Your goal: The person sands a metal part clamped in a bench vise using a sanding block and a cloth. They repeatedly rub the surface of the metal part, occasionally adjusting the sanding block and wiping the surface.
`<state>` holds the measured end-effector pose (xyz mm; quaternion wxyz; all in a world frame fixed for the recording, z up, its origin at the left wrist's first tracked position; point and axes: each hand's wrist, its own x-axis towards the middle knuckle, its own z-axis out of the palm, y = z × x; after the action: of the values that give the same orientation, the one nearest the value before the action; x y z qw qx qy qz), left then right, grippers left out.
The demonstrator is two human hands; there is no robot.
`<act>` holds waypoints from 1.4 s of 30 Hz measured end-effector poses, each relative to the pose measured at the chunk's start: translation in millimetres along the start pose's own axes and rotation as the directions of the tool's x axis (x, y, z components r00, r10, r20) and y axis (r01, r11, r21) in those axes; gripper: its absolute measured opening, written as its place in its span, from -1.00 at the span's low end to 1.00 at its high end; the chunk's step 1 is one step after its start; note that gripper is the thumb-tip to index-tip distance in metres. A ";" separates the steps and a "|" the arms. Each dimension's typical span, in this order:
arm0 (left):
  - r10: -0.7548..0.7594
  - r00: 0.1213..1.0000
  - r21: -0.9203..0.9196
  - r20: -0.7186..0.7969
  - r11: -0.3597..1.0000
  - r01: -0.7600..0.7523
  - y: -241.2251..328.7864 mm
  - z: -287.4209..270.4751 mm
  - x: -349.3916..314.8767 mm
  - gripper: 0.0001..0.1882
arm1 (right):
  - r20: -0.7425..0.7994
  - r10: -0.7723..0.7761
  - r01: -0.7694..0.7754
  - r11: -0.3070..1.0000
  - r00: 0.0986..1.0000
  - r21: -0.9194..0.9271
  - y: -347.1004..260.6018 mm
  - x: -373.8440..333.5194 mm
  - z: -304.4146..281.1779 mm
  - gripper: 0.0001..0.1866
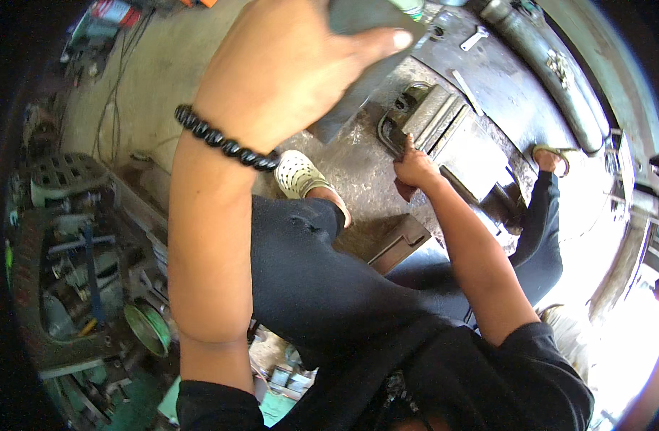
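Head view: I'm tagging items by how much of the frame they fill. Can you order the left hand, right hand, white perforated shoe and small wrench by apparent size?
1. Left hand, largest, though it is raised close to the camera.
2. White perforated shoe and right hand: alike, unranked.
3. Small wrench, smallest.

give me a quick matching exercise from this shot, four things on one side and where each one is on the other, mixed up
Things:
1. black bead bracelet
2. right hand
3. white perforated clog
4. green round rim

Places:
a. on the foot set on the worn metal plate
b. low left, among the machine parts
c. on the left wrist
d. at the edge of the grey metal block

Pairs: 1-c, 2-d, 3-a, 4-b
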<state>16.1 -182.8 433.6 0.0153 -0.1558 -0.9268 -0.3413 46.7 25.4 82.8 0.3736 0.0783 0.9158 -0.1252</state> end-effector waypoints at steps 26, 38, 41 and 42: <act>-0.077 0.984 0.419 -0.161 0.897 0.139 -94.0 3.8 -30.6 -0.44 | -0.291 -0.797 0.660 0.603 0.529 -0.448 43.4 96.4 -18.8 -0.68; -0.044 0.979 0.454 -0.201 0.881 0.133 -73.1 7.8 -14.9 -0.45 | -0.038 -0.807 0.690 0.527 0.589 -0.497 77.5 39.5 -23.7 -0.41; -0.152 0.969 0.441 -0.194 0.869 0.224 -63.8 11.9 0.1 -0.46 | -0.245 -0.725 0.636 0.685 0.644 -0.355 91.8 27.4 -10.7 -0.49; -0.201 0.961 0.435 -0.191 0.860 0.267 -60.1 12.9 4.3 -0.46 | -0.335 -0.681 0.617 0.732 0.651 -0.288 100.5 22.9 -9.8 -0.50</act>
<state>-5.0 -216.6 386.6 0.0745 -0.0098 -0.9895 -0.1235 47.8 125.5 56.3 0.1029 -0.2580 0.9468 -0.1623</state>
